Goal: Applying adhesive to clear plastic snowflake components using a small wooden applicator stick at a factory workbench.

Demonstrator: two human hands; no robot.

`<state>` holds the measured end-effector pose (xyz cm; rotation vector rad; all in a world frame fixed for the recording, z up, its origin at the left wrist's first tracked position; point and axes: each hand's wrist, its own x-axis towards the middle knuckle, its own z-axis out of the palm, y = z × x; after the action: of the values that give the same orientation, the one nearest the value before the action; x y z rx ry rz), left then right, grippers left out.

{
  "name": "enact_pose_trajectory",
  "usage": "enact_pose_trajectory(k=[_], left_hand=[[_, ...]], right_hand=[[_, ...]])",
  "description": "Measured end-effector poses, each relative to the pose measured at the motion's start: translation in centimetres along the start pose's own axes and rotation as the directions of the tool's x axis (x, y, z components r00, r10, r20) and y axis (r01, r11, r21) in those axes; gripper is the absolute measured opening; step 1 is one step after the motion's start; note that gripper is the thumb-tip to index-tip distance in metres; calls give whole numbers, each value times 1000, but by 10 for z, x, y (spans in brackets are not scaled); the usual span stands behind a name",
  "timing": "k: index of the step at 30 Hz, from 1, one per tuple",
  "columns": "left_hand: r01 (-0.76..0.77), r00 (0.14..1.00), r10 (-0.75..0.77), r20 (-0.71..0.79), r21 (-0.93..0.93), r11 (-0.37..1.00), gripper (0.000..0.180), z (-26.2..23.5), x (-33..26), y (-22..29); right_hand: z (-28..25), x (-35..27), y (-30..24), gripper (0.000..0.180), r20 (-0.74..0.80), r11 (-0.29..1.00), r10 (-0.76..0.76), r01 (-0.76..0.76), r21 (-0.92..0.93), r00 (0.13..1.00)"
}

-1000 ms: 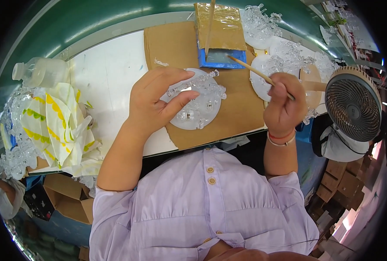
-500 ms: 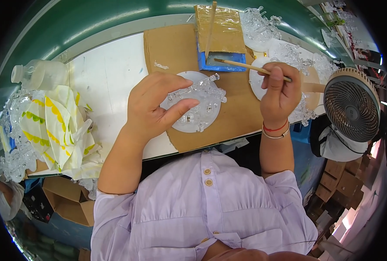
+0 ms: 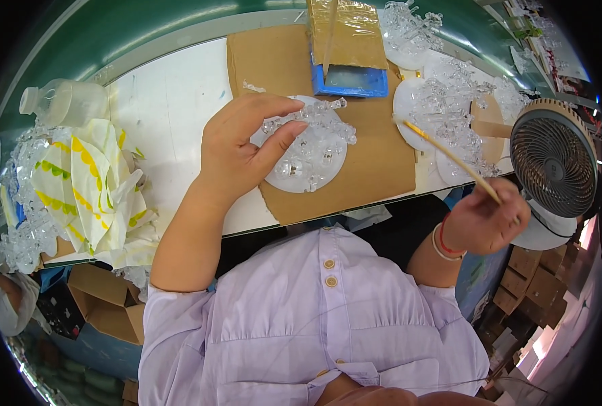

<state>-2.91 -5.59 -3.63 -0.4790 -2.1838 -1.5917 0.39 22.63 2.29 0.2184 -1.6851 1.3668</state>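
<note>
In front of me, a round white plate [image 3: 274, 181] lies on a cardboard sheet, heaped with small clear plastic pieces [image 3: 318, 139]. My left hand [image 3: 236, 145] hovers over the plate's left side, thumb and forefinger apart in a curve around some clear pieces; I see no firm grip on them. Off the table's front edge on the right, my right hand [image 3: 490, 216] is closed around a thin wooden brush [image 3: 453, 155], its tip pointing up and left toward a second white plate. Behind the first plate stands a blue tray [image 3: 351, 91], partly covered by a taped cardboard flap [image 3: 348, 40], with a stick upright in it.
More clear pieces [image 3: 443, 101] cover the plates at the right, beside a small fan [image 3: 553, 159]. A crumpled white-and-yellow plastic bag [image 3: 87, 183] and a translucent bottle [image 3: 67, 103] sit at the left. An open carton [image 3: 108, 304] is below the table.
My right hand has swung down and to the right with the brush, away from the blue tray. The left thumb and forefinger have drawn closer together over the plate.
</note>
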Motion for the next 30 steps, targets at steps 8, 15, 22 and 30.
enact_pose_trajectory(k=[8,15,22,30], left_hand=[[-53,999,53,-8,-18,998,21,1,-1,-3],[-47,999,47,-6,7,999,21,0,0,-1],[-56,998,57,-9,24,998,20,1,0,-1],[-49,999,49,-7,27,998,18,1,1,-1]], right_hand=[[-3,-37,-24,30,359,990,83,-118,78,930],[4,-52,-1,28,593,1000,8,-6,-5,805],[14,-52,8,20,691,997,-27,71,-34,723],[25,-63,29,10,697,992,-106,125,24,709]])
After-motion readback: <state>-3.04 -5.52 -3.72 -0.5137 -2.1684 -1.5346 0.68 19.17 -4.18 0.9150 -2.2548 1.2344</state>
